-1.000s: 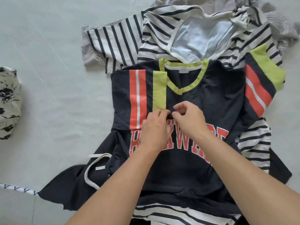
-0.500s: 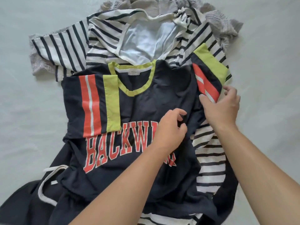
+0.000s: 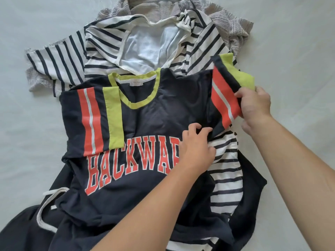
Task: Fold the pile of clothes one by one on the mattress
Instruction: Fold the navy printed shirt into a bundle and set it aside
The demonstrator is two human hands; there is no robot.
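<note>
A navy T-shirt with orange letters and a lime collar lies face up on top of the clothes pile. Its left sleeve, striped orange, white and lime, is folded in over the chest. My left hand pinches the navy fabric near the right armpit. My right hand grips the edge of the right sleeve, which is lifted off the pile. Under the shirt lies a white top with navy stripes.
A grey knitted garment lies at the back of the pile. Dark shorts with a white drawstring stick out at the lower left. The pale mattress surrounds the pile on the left and right.
My right hand has closed on the right sleeve and raised it. My left hand moved right to the armpit fabric. The camera view shifted closer and to the right.
</note>
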